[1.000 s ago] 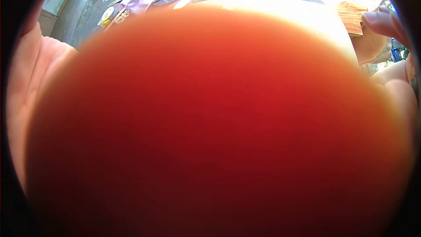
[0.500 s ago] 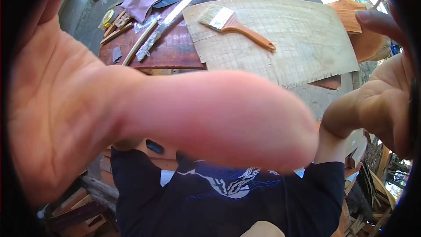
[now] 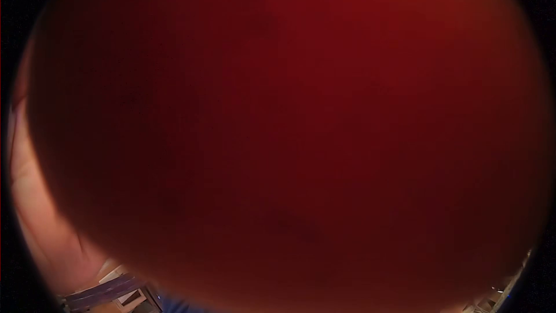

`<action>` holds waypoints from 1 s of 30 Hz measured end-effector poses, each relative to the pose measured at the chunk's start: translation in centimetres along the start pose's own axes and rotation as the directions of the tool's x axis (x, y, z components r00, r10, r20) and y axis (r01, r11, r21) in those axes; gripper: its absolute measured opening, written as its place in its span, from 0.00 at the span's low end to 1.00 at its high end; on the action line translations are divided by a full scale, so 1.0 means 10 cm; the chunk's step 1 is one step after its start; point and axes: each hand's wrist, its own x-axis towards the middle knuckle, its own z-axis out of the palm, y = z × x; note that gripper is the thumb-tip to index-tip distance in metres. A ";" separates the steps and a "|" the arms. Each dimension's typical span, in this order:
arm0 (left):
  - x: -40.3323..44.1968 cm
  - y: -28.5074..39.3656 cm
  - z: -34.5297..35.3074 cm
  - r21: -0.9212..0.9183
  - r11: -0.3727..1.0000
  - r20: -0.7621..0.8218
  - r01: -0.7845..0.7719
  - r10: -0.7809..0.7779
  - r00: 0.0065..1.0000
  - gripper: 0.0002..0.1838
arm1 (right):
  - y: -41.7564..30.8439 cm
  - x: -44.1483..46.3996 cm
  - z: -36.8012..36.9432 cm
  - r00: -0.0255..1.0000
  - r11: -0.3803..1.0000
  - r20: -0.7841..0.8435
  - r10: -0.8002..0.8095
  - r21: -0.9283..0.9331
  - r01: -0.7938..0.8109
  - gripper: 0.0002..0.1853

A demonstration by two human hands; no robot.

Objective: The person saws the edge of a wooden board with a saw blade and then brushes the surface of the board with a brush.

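Observation:
A dark red blur, the thumb (image 3: 289, 139) of my left hand, lies right over the camera and covers nearly the whole view. Along the left rim, a strip of the palm of my left hand (image 3: 49, 226) shows. Its other fingers are hidden, so whether it holds anything cannot be seen. My right hand does not appear.
At the lower left edge are some wooden pieces (image 3: 107, 295). A sliver of dark blue cloth (image 3: 176, 306) shows at the bottom. Small scraps (image 3: 492, 301) peek out at the lower right; the thumb hides everything else.
My left thumb has come up against the camera and now blocks the view. The table, the paintbrush, the wooden board and my right hand have gone out of sight.

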 end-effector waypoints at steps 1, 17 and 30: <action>0.01 0.00 0.00 -0.001 1.000 0.003 -0.003 0.003 1.000 0.42 | 0.00 0.00 -0.01 1.000 1.000 0.002 0.002 0.002 -0.002 0.16; -0.33 -0.33 -0.50 0.068 0.997 0.108 0.032 -0.039 0.993 0.46 | 0.10 0.01 0.15 0.999 1.000 0.039 -0.009 0.030 0.008 0.11; -0.75 -0.58 -0.59 -0.137 0.974 -0.468 0.178 -0.222 0.855 0.52 | 0.19 -0.15 0.19 0.998 0.999 0.049 0.041 -0.031 -0.040 0.07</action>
